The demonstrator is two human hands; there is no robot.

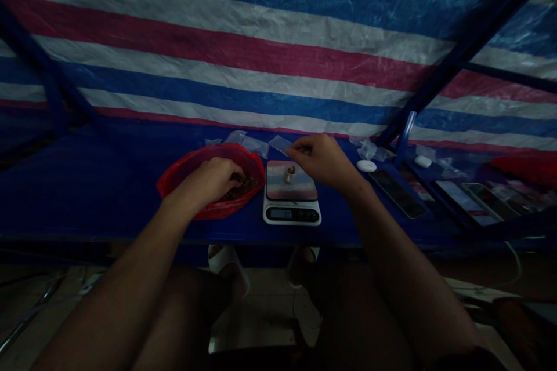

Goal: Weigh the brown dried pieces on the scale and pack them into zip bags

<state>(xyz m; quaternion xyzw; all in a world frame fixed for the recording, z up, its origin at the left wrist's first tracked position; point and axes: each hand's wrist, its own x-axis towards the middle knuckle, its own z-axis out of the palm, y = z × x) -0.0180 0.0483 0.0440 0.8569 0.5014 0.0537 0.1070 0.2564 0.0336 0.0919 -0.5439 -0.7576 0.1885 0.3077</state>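
Observation:
My left hand (220, 178) reaches into a red plastic bag (165, 184) that stands wide open like a bowl. Its fingers are curled into small brown pieces (246, 186), too dark to name more closely. Above the far right corner of a white digital scale (272, 215), my right hand (317, 155) pinches a small clear plastic bag (281, 144). A small pale object with a curved brown piece at its top (289, 174) sits on the scale's reflective plate. The scale's display (282, 214) is lit, its digits hard to read.
More clear plastic bags (246, 142) lie behind the red bag. To the right are a white oval case (366, 166), a dark phone (398, 193), other phones (467, 203) and a red bundle (528, 168). Blue metal bars (461, 64) frame the striped sheet (243, 52).

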